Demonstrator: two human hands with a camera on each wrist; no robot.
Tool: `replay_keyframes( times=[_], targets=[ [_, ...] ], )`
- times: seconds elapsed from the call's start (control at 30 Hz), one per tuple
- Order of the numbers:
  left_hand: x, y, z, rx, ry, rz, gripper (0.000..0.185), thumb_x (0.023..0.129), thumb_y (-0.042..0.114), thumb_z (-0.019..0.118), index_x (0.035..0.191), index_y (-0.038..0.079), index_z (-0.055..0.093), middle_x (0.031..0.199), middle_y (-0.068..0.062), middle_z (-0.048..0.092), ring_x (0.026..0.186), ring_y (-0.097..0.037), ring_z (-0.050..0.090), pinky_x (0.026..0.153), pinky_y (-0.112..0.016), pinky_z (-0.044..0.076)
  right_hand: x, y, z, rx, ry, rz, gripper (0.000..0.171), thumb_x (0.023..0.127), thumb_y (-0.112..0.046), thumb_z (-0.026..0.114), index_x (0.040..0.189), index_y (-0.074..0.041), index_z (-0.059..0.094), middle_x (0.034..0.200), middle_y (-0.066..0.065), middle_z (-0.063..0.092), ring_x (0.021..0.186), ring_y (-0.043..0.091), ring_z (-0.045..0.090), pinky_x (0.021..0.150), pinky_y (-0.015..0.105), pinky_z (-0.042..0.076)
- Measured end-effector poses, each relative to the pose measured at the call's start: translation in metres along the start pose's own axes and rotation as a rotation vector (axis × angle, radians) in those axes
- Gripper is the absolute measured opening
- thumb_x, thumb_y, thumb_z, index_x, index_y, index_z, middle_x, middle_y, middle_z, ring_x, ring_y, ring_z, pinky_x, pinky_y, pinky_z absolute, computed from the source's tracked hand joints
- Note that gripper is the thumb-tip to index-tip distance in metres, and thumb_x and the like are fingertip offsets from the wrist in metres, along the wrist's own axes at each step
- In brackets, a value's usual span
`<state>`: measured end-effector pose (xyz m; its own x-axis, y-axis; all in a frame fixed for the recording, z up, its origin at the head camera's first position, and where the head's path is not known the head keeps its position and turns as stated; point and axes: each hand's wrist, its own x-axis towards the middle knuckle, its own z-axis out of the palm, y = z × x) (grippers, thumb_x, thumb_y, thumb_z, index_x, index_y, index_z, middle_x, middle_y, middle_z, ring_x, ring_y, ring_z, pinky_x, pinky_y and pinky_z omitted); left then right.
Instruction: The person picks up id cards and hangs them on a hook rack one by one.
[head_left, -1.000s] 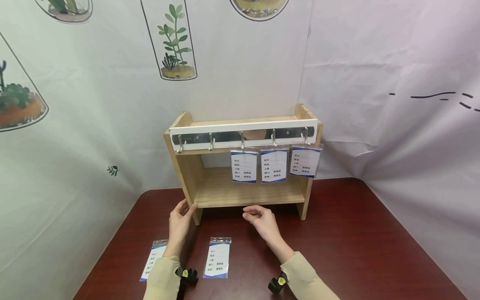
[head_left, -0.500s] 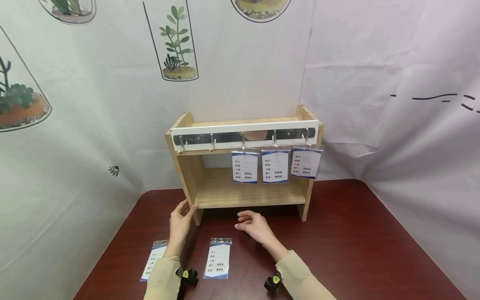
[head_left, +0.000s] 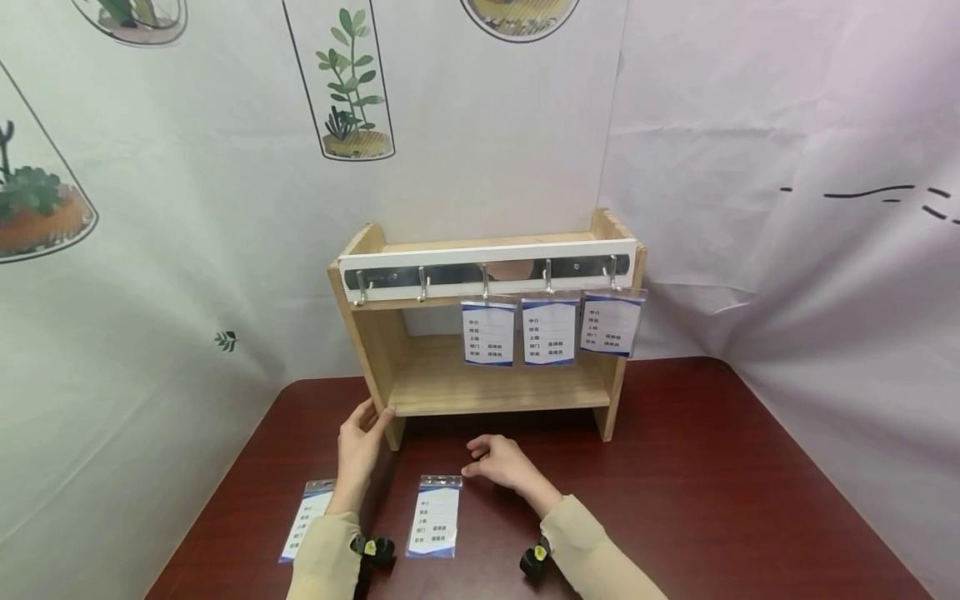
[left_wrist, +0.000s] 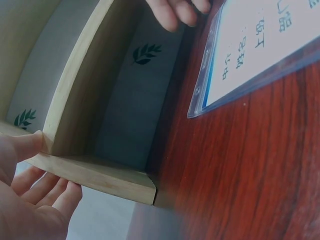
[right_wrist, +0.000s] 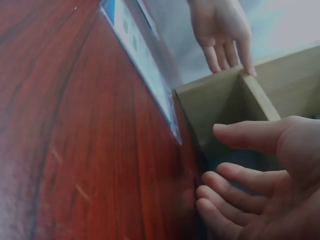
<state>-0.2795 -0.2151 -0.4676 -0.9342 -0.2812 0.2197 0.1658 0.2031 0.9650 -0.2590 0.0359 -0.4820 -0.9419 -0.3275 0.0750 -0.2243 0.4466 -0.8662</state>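
Observation:
At the wooden shelf (head_left: 495,375), my left hand (head_left: 357,454) grips the lower left side panel, thumb on the front edge and fingers along the outer face. My right hand (head_left: 504,463) hovers just beyond the upper right corner of a badge holder (head_left: 433,521) lying on the table. Nothing is between its thumb and loosely bent fingers (right_wrist: 235,192). A second badge holder (head_left: 306,518) lies to the left, partly hidden by my left forearm. Three more badges, the left one (head_left: 489,333) included, hang from hooks on the shelf's white rail (head_left: 450,289).
Two hooks at the rail's left end, such as the leftmost hook (head_left: 361,287), carry no badge. The dark red table (head_left: 720,492) extends to the right of the shelf. A printed cloth (head_left: 487,183) hangs behind it.
My right hand has moved left and toward me, from below the shelf's front edge to beside the top of the middle badge holder. My left hand keeps its grip on the shelf.

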Motion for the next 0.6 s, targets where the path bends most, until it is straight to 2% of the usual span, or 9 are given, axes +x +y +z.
replay_keyframes(
  times=[0.13,0.4,0.6],
  targets=[
    [-0.001,0.001,0.0,0.0,0.002,0.004,0.055,0.097,0.022,0.071,0.14,-0.006,0.053,0.139,-0.029,0.056,0.129,-0.036,0.055,0.106,-0.049,0.045,0.001,0.002,0.0,-0.038,-0.018,-0.032,0.043,0.076,-0.013,0.082,0.112,0.007,0.069,0.095,0.01,0.07,0.083,0.016,0.064,0.073,0.031,0.054],
    [0.0,0.0,-0.001,0.01,-0.002,0.0,0.056,0.097,0.024,0.071,0.141,-0.006,0.052,0.139,-0.029,0.055,0.129,-0.037,0.054,0.107,-0.05,0.045,0.008,0.001,0.009,-0.123,-0.093,-0.009,0.046,0.071,-0.013,0.087,0.112,0.003,0.071,0.098,0.009,0.07,0.092,0.023,0.064,0.081,0.033,0.053],
    [0.001,-0.002,0.0,0.01,0.005,0.0,0.054,0.097,0.022,0.071,0.14,-0.006,0.054,0.138,-0.029,0.056,0.128,-0.037,0.055,0.106,-0.05,0.046,0.009,-0.002,0.013,-0.206,-0.115,-0.043,0.046,0.067,-0.015,0.09,0.107,-0.001,0.073,0.092,0.003,0.067,0.086,0.016,0.059,0.079,0.027,0.05]
  ],
)
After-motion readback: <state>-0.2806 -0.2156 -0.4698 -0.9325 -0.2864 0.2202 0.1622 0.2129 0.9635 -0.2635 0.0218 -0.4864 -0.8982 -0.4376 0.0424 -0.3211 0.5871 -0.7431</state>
